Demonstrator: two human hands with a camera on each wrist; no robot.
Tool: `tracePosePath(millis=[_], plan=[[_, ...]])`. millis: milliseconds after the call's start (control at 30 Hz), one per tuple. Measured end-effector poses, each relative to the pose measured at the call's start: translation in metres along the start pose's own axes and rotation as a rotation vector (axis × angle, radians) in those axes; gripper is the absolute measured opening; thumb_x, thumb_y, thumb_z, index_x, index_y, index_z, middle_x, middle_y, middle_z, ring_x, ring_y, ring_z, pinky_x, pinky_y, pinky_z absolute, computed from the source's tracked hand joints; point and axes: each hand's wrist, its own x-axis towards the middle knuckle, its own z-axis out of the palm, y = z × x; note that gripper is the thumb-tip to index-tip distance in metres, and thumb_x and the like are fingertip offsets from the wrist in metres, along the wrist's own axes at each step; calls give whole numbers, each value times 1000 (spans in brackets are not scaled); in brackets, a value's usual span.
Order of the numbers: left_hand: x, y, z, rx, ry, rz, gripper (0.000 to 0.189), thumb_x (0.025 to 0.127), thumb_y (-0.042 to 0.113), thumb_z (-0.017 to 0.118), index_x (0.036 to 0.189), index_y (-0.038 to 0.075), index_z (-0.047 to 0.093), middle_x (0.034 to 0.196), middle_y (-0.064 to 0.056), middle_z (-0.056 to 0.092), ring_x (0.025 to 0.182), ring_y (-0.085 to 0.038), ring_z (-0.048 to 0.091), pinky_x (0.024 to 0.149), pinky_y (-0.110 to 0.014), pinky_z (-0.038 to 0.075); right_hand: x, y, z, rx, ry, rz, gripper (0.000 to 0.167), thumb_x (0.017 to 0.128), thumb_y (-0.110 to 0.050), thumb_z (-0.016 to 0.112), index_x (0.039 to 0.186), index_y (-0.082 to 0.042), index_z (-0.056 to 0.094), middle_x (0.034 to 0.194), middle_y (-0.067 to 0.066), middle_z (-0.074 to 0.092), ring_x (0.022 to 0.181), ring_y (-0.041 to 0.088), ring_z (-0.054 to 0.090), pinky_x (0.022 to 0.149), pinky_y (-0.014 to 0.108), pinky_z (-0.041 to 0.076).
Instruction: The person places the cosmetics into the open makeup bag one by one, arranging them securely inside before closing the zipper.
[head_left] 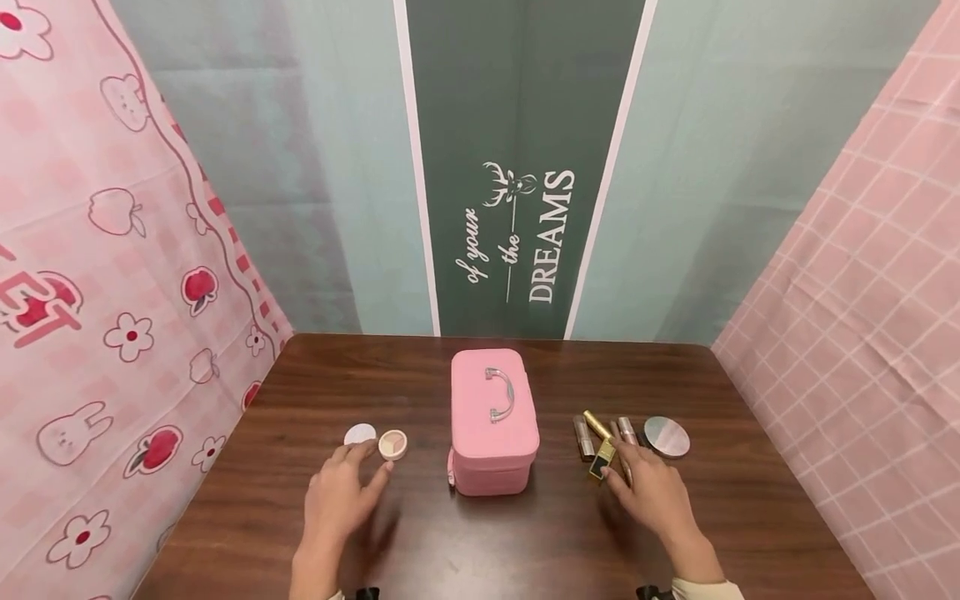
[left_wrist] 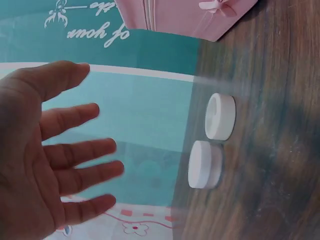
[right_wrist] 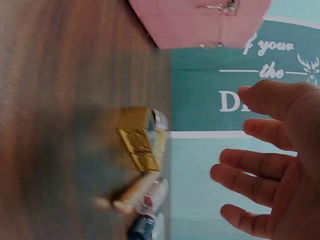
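Observation:
My left hand (head_left: 339,493), fingers spread and relaxed, hovers by two small round containers. One is a white-lidded jar (head_left: 361,433), and beside it is a round pot with beige sections on top (head_left: 392,445). In the left wrist view, a gap separates the palm from the pale jar (left_wrist: 201,165). On the other side my right hand (head_left: 657,493) hovers with loose fingers over a cluster of cosmetic tubes, among them a gold-and-black lipstick-like tube (head_left: 602,458). It partly hides some of them. In the right wrist view nothing lies within its fingers.
A pink vanity case (head_left: 493,408) with a silver handle stands closed mid-table between the hands. A round silvery disc (head_left: 667,437) lies right of the tubes. The brown wooden table (head_left: 360,367) ends at a fabric backdrop, with pink cloths at both sides.

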Motion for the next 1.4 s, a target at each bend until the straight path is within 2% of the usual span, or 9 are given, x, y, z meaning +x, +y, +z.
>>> tracePosePath(millis=[200, 300, 500, 633, 733, 967, 1067, 1233, 1400], plan=[[-1, -2, 8, -166, 100, 50, 39, 76, 23, 75, 109, 4, 66, 106, -14, 63, 94, -33, 61, 75, -50, 48, -10, -11, 10, 201, 86, 130, 44, 78, -14, 73, 116, 1, 59, 106, 22, 62, 89, 41, 60, 71, 55, 47], [-2, -4, 15, -226, 154, 74, 38, 74, 19, 77, 107, 3, 66, 104, -12, 64, 92, -29, 62, 76, -48, 48, -11, -18, 17, 316, 140, 166, 42, 78, -9, 73, 115, 2, 59, 105, 18, 64, 88, 36, 62, 72, 50, 47], [-5, -9, 28, -337, 192, 62, 43, 70, 14, 81, 108, 3, 66, 105, -12, 64, 95, -29, 61, 80, -48, 47, -5, -32, 27, 484, 239, 210, 41, 76, -2, 73, 115, 1, 60, 105, 14, 65, 89, 31, 62, 78, 30, 46], [-8, -10, 40, -385, 217, 38, 45, 67, 12, 83, 107, 3, 66, 106, -11, 64, 96, -28, 61, 81, -44, 47, -2, -43, 31, 626, 274, 274, 40, 77, -1, 72, 116, -1, 60, 106, 12, 65, 95, 20, 61, 79, 15, 41], [-10, -11, 51, -410, 254, 37, 45, 65, 11, 84, 106, 3, 67, 107, -10, 65, 96, -26, 61, 82, -36, 46, 3, -57, 26, 733, 306, 253, 40, 77, 4, 69, 116, 4, 58, 110, 16, 63, 99, 14, 58, 80, 13, 40], [-6, -11, 66, -446, 335, 47, 46, 63, 5, 84, 106, 2, 67, 106, -10, 65, 99, -28, 60, 88, -15, 36, 15, -89, 15, 941, 378, 145, 43, 74, 18, 62, 116, 16, 52, 113, 24, 57, 105, 22, 55, 82, 15, 41], [-6, -11, 69, -450, 349, 38, 49, 62, 5, 84, 107, 1, 66, 105, -11, 65, 97, -29, 61, 86, -23, 40, 16, -95, 20, 1019, 399, 135, 44, 74, 21, 59, 117, 19, 49, 116, 22, 57, 107, 23, 53, 83, 18, 41], [-5, -13, 75, -480, 317, -33, 53, 62, 7, 84, 110, 0, 64, 107, -14, 64, 99, -30, 59, 83, -40, 43, 19, -105, 26, 1080, 383, 166, 48, 74, 19, 60, 121, 16, 48, 122, 17, 55, 111, 33, 48, 86, 23, 39], [-4, -15, 81, -524, 256, -108, 56, 62, 8, 85, 113, -1, 63, 112, -15, 62, 106, -31, 56, 88, -40, 40, 25, -111, 25, 1047, 398, 116, 52, 73, 17, 63, 122, 16, 47, 124, 26, 51, 112, 38, 45, 90, 24, 36]])
